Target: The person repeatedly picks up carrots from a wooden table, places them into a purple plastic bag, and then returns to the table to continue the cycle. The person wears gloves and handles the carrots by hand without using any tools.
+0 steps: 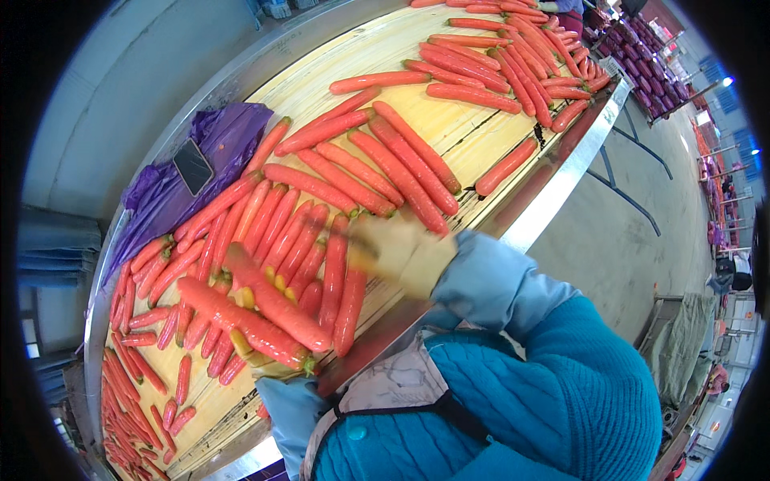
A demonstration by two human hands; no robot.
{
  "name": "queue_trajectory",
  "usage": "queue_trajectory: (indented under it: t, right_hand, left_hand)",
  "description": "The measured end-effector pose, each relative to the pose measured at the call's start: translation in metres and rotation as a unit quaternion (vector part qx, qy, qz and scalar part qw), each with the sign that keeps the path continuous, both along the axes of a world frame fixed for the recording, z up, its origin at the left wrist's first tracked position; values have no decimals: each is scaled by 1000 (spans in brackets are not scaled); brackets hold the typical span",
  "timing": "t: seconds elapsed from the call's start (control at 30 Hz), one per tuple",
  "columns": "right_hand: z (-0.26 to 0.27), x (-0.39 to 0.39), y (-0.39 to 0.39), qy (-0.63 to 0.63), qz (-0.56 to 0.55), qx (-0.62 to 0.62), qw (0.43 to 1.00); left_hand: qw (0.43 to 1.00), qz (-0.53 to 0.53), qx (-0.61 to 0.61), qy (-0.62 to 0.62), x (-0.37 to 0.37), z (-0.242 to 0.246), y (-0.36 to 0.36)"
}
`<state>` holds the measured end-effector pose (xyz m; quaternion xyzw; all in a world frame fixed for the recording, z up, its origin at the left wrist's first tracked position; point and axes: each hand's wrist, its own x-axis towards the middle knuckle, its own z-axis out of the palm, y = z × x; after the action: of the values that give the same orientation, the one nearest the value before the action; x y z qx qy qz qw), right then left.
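Observation:
My left hand, in a yellowish glove, is mostly hidden under two large carrots; its yellow fingertips curl around them. One held carrot has its green stem end toward me, and the other carrot lies alongside it. My right hand, gloved in cream and yellow, is blurred over the table, close to the stem ends of several carrots. A dark thin shape shows at its fingers, too blurred to name. Beneath both hands spreads a row of wet carrots.
A metal rim edges the wooden sorting table. A phone rests on purple plastic at the far side. Small carrots heap at lower left. Another person's sleeve shows at the top. Purple sacks are stacked beyond.

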<state>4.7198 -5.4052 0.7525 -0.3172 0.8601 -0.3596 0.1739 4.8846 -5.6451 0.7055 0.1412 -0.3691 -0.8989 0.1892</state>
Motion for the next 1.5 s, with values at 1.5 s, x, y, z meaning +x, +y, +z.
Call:
queue_trajectory:
  t: [1.5]
  right_hand:
    - [83,445,-247,-215,750,122,614]
  left_hand:
    - [409,881,31,-235,702,-16,161]
